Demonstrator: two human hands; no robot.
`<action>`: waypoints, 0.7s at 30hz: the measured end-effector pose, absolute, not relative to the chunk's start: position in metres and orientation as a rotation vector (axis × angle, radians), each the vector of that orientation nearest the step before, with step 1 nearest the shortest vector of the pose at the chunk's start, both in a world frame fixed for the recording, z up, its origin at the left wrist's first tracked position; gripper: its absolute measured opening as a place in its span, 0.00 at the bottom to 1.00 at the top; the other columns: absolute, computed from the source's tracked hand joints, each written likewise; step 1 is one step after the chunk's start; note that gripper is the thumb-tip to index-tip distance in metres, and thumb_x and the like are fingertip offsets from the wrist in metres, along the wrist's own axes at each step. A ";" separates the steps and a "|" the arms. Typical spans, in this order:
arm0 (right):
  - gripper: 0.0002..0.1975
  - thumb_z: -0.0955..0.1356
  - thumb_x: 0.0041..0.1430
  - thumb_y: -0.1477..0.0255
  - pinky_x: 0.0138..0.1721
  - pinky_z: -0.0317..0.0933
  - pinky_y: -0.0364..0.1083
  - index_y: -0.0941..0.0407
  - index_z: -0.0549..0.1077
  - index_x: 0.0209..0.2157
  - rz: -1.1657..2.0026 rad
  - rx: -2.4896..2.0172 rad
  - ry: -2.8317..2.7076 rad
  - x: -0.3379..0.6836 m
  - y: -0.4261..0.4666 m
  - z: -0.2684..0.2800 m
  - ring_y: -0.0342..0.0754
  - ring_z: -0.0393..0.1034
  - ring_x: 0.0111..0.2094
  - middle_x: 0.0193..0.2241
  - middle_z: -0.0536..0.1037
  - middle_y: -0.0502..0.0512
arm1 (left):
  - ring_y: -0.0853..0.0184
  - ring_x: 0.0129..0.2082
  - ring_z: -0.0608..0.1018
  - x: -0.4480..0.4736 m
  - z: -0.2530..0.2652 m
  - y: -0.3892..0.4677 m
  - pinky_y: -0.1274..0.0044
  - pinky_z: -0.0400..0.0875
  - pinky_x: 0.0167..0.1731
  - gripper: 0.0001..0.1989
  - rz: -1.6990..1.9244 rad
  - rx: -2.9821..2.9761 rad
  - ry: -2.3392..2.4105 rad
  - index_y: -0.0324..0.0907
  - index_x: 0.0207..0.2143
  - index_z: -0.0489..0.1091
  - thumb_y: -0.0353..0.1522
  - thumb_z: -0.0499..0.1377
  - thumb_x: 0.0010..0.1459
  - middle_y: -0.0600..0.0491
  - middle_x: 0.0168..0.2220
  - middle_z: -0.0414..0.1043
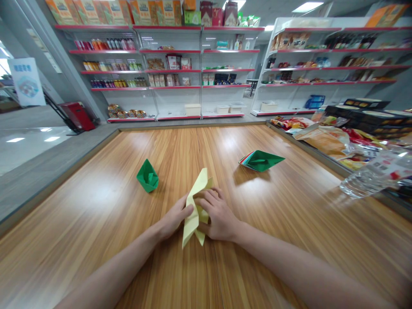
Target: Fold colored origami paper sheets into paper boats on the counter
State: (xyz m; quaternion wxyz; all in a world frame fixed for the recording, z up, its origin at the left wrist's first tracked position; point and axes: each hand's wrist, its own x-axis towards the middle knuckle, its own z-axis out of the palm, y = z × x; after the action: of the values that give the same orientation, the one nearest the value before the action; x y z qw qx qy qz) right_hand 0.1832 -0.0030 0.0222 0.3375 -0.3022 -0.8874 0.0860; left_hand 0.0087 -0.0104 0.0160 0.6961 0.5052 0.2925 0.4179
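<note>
Between my two hands is a pale yellow sheet of folded paper [192,221], creased and partly opened out, with pointed ends at top and bottom. My left hand [175,216] grips its left side, the thumb pressed on the front face and the other fingers hidden behind. On the other side my right hand [220,214] has its fingers curled into the paper's open folds, thumb low. A green folded paper boat [148,177] sits to the left. To the right lies a stack of nested paper boats [262,161], green innermost with red, white and blue edges showing.
The wooden table [112,223] has a raised dark edge. Beyond its right edge are snack packets [325,137], black boxes [363,118] and a clear plastic bottle [376,174]. Stocked shelves [170,88] stand behind, with a red box-shaped object [77,116] at left.
</note>
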 end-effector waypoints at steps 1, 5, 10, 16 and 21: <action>0.16 0.67 0.50 0.68 0.52 0.50 0.59 0.57 0.67 0.42 0.211 -0.786 -2.338 0.183 -0.003 0.022 0.56 0.63 0.44 0.40 0.71 0.60 | 0.55 0.49 0.72 0.008 0.017 -0.010 0.70 0.65 0.46 0.31 0.958 1.155 0.683 0.41 0.56 0.63 0.40 0.64 0.51 0.45 0.50 0.71; 0.15 0.67 0.48 0.68 0.56 0.45 0.59 0.57 0.68 0.39 0.161 -0.837 -2.329 0.184 -0.001 0.022 0.56 0.63 0.46 0.40 0.72 0.59 | 0.58 0.43 0.74 0.007 0.021 -0.010 0.74 0.67 0.38 0.31 0.973 1.051 0.708 0.42 0.58 0.60 0.32 0.62 0.51 0.46 0.48 0.71; 0.23 0.69 0.45 0.62 0.59 0.31 0.65 0.56 0.68 0.44 0.079 -0.939 -2.330 0.186 -0.003 0.030 0.60 0.61 0.48 0.42 0.72 0.59 | 0.53 0.47 0.73 0.012 0.027 -0.013 0.71 0.67 0.42 0.30 0.995 1.167 0.747 0.39 0.54 0.64 0.39 0.65 0.49 0.44 0.49 0.71; 0.17 0.70 0.47 0.61 0.58 0.25 0.67 0.53 0.70 0.38 -0.003 -0.992 -2.392 0.182 -0.008 0.034 0.60 0.62 0.46 0.41 0.74 0.57 | 0.58 0.48 0.73 0.026 0.036 -0.023 0.72 0.66 0.46 0.35 1.187 1.197 1.069 0.41 0.55 0.61 0.32 0.68 0.45 0.45 0.49 0.71; 0.28 0.70 0.48 0.57 0.59 0.32 0.65 0.56 0.67 0.48 -0.033 -1.021 -2.334 0.185 -0.002 0.028 0.59 0.62 0.47 0.44 0.72 0.60 | 0.60 0.40 0.77 0.019 0.027 -0.010 0.75 0.69 0.41 0.16 1.200 0.841 1.013 0.35 0.42 0.71 0.29 0.60 0.49 0.48 0.39 0.77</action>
State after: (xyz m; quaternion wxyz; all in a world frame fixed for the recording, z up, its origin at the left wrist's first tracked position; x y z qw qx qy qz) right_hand 0.1849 -0.0016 0.0276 0.2927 -0.3832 -0.8760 -0.0123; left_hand 0.0191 -0.0098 0.0270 0.6288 0.3670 0.4421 0.5239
